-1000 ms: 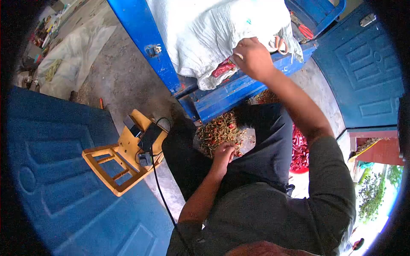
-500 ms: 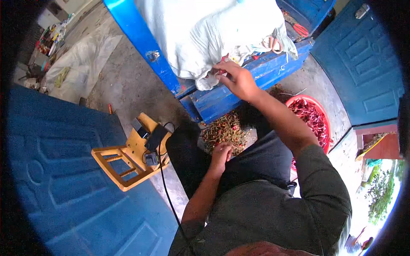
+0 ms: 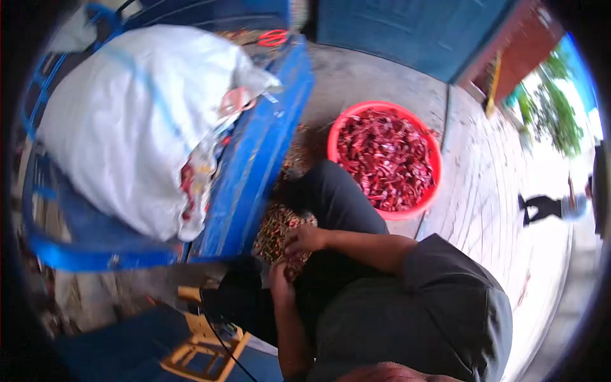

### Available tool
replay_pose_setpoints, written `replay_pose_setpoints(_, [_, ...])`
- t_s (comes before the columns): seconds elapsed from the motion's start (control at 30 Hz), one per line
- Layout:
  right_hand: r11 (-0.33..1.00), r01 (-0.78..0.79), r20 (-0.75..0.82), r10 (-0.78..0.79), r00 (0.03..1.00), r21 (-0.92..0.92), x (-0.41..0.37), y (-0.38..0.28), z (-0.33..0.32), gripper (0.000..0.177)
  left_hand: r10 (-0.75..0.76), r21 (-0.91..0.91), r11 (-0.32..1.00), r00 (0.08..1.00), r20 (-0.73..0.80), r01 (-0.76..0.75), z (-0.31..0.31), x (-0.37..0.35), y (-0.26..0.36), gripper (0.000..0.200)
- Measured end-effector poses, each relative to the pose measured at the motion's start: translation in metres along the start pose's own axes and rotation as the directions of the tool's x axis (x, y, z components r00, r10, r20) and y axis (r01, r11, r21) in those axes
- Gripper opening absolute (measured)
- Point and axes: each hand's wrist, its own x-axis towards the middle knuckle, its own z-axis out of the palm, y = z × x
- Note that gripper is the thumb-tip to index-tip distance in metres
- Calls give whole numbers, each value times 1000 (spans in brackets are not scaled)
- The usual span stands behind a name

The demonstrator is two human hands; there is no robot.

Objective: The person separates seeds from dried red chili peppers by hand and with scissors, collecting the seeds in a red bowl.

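My right hand (image 3: pixel 307 239) and my left hand (image 3: pixel 280 279) are close together above my lap, fingers curled. Between them is a small dark-red bunch (image 3: pixel 294 265) that looks like dried red chilies, though blur hides single pieces. Just beyond the hands lies a heap of chili stems and bits (image 3: pixel 270 230). A white woven sack (image 3: pixel 137 127) rests on the blue metal cart bed (image 3: pixel 238 191), and red chilies (image 3: pixel 187 181) show at its mouth. To the right, a red plastic tub (image 3: pixel 435 167) is filled with dark-red dried chilies (image 3: pixel 385 159).
Red-handled scissors (image 3: pixel 273 38) and a second, pinkish pair (image 3: pixel 236 102) lie on the cart. A yellow wooden chair (image 3: pixel 203 350) with a black cable stands at lower left. A blue door (image 3: pixel 407 32) is behind; a person (image 3: pixel 554 208) is outside at far right.
My right hand has come back from the sack's mouth to my left hand at my lap. The view has swung right, bringing the whole tub into sight.
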Motion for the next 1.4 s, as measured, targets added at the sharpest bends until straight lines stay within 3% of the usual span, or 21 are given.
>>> replay_pose_setpoints(0.03, [1000,-10,5,10,1000,21,-1,5,3,29,90,61,994,995,50,-92,5,1,3,16])
replay_pose_setpoints(0.1, [998,-16,-3,16,1000,58,-1,9,2,29,-3,68,998,998,61,-1,-8,21,-14,18])
replay_pose_setpoints(0.17, [931,-149,268,59,962,333,-4,-2,-2,28,-99,74,993,994,42,96,-2,32,-16,19])
replay_pose_setpoints(0.23, [902,-151,269,41,962,404,-6,-9,-5,30,-248,-267,931,968,38,249,12,31,-5,26])
replay_pose_setpoints(0.37, [781,-140,213,10,977,608,0,-7,7,28,-298,-195,935,954,26,297,13,44,5,31])
replay_pose_setpoints(0.4, [765,-143,216,6,976,628,1,-7,9,28,-314,-153,942,944,-103,297,22,44,14,32])
replay_pose_setpoints(0.43, [809,-58,141,-31,990,585,2,-8,10,25,-317,-111,948,921,-228,299,28,45,21,34])
replay_pose_setpoints(0.5, [841,23,62,-67,996,541,-3,-15,4,23,-307,-79,952,929,-207,296,23,55,21,34])
replay_pose_setpoints(0.57, [975,219,-142,-223,964,-45,-12,-27,-5,24,-300,-58,954,936,-182,294,25,61,22,35])
replay_pose_setpoints(0.67, [992,64,-279,-92,956,-108,-11,-25,-4,24,-333,-92,943,915,-228,320,40,71,27,36])
replay_pose_setpoints(0.7, [992,63,-272,-90,958,-107,-7,-19,0,24,-333,-94,942,929,-163,321,40,75,26,36])
replay_pose_setpoints(0.73, [995,71,-390,-93,916,-71,-1,-10,5,21,-329,-100,942,939,-97,320,40,79,24,37])
replay_pose_setpoints(0.77, [996,86,-503,-93,860,-37,5,0,9,19,-328,-110,942,939,-101,317,41,83,22,37])
replay_pose_setpoints(0.8, [996,84,-498,-93,862,-39,10,10,12,19,-341,-93,938,935,-94,333,41,86,20,38])
replay_pose_setpoints(0.87, [946,118,-569,79,818,302,17,23,15,17,-355,-76,934,931,-88,349,44,84,17,39])
replay_pose_setpoints(0.93, [917,67,-493,148,857,393,16,24,9,17,-181,222,955,980,-84,196,52,73,13,39])
replay_pose_setpoints(1.0, [878,15,-409,208,889,478,14,22,3,17,-172,235,952,977,-122,197,50,67,13,39])
replay_pose_setpoints(1.07, [763,-98,-199,286,937,640,7,12,-1,19,-157,249,949,974,-162,194,43,62,16,38])
replay_pose_setpoints(1.2, [768,13,-219,167,961,641,2,3,9,22,-125,189,969,978,-169,157,40,45,29,36])
replay_pose_setpoints(1.27, [623,88,-151,50,987,777,-1,-1,12,23,-92,171,978,981,-172,122,45,33,36,35])
replay_pose_setpoints(1.4, [683,-15,-98,126,987,730,-2,-6,14,22,-44,176,982,989,-139,68,29,26,31,34])
